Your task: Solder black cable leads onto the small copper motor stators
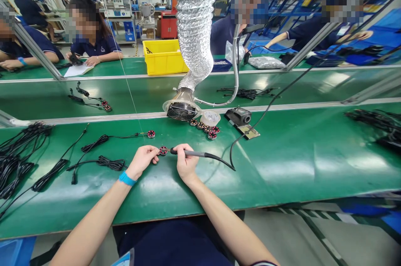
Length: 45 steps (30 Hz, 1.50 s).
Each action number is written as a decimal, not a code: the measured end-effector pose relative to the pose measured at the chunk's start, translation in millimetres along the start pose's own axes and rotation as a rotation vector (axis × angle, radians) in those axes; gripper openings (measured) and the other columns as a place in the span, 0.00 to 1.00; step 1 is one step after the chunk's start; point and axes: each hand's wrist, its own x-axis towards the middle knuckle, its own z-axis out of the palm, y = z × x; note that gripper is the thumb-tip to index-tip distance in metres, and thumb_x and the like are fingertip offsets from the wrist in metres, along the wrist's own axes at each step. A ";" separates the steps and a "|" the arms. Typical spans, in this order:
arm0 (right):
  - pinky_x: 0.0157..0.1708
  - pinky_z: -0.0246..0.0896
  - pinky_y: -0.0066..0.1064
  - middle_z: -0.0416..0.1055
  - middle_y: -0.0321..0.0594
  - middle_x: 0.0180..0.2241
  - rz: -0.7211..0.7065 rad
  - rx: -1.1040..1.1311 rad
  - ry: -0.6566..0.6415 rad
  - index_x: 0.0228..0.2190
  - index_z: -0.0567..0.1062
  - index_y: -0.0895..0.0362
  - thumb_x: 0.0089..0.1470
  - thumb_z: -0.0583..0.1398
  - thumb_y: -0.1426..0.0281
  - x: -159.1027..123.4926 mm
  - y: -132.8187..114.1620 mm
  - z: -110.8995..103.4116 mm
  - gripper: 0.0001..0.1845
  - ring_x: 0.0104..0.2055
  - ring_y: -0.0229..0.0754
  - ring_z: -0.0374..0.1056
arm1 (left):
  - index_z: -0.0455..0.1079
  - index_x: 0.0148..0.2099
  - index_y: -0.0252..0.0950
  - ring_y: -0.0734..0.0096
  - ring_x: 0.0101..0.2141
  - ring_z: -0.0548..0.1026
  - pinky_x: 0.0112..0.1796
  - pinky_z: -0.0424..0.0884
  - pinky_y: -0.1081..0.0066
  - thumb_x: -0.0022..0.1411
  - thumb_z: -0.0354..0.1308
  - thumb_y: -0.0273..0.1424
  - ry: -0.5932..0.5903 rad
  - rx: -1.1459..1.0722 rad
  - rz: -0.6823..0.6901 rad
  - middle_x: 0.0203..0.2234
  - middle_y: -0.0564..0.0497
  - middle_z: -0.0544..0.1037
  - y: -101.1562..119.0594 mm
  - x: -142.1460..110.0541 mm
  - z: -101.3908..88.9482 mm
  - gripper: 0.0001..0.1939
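My right hand (187, 165) is closed around a soldering iron (191, 153), whose tip reaches left to a small round motor stator (163, 150) with red and dark windings. My left hand (144, 160), a blue band on its wrist, pinches the stator's left edge. Whether a wire end is also between those fingers I cannot make out. Just beyond lies another stator (151, 134), joined to the lead of a coiled black cable (95, 143). Several more stators (207, 129) are grouped beside a white roll (210, 118).
A fume extractor nozzle (182, 109) hangs over the bench from a foil duct (197, 19). Right of it stands a soldering iron holder (239, 116). Black cables (19, 153) pile up at left, more (379, 126) at far right. The iron's cord (232, 153) loops right. Co-workers sit opposite.
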 end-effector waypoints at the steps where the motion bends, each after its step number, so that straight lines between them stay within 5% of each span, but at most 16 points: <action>1: 0.29 0.67 0.31 0.73 0.37 0.24 0.000 0.005 -0.003 0.25 0.72 0.55 0.60 0.54 0.67 0.0 -0.2 0.0 0.14 0.26 0.41 0.71 | 0.73 0.33 0.30 0.76 0.19 0.69 0.25 0.64 0.74 0.54 0.62 0.39 0.000 0.004 0.003 0.18 0.51 0.75 0.2 0.0 0.2 0.15; 45: 0.29 0.66 0.32 0.72 0.37 0.23 0.042 0.013 0.020 0.23 0.73 0.56 0.60 0.53 0.66 1.9 -4.6 0.5 0.15 0.26 0.41 0.70 | 0.73 0.33 0.31 0.75 0.19 0.68 0.25 0.63 0.74 0.54 0.62 0.42 -0.007 0.017 0.050 0.18 0.52 0.73 2.1 -2.5 0.6 0.17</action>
